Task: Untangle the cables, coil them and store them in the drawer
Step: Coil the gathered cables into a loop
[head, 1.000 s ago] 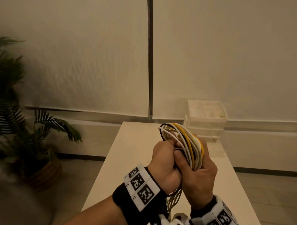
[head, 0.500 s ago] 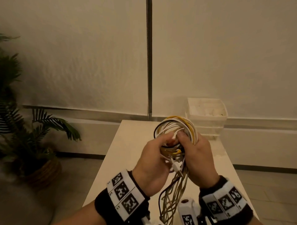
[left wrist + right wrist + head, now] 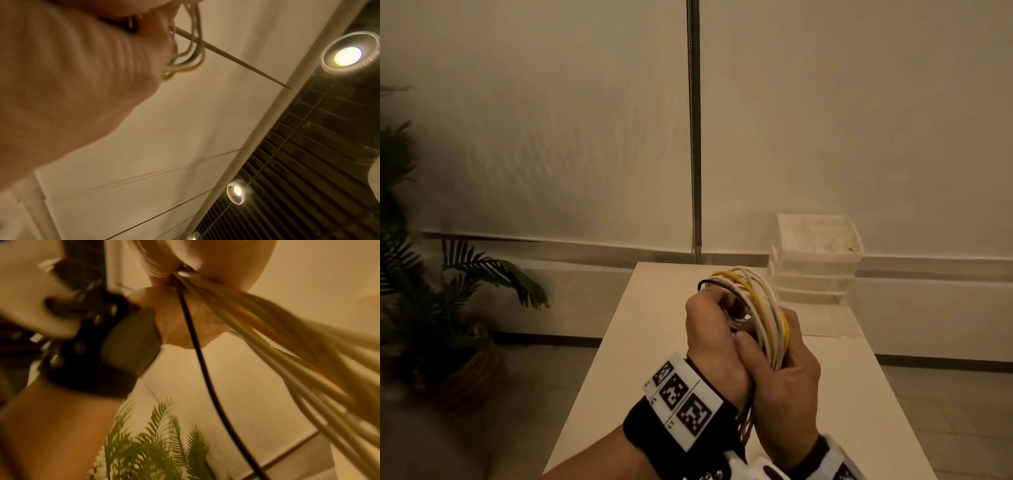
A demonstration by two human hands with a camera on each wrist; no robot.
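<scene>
**Both hands close again round the cable coil above the table**

The pale wall (image 3: 551,137) with its dark vertical seam fills the upper half of the head view; below it the white table (image 3: 654,342) runs away from the camera, much as it did before; a potted palm (image 3: 448,308) stands on the floor to the left, and a stack of clear drawer boxes (image 3: 815,270) sits at the table's far right corner, the lowest drawer drawn out toward the person.

The left hand (image 3: 714,346) and the right hand (image 3: 787,380) are pressed together over the table, both clenched on the coil of cables (image 3: 760,308); half a second ago they were apart with fingertips picking at a white plug in the middle of the loops, and now the plug is out of sight and the thumbs overlap; the coil stands upright between the hands, clear of the table, white strands with a yellow and a black one arching above the knuckles; loose ends hang below the wrists.

The right wrist view shows a black cable and pale ones streaming blurred from the grip; the left wrist view shows mostly palm and ceiling lights (image 3: 347,55).
</scene>
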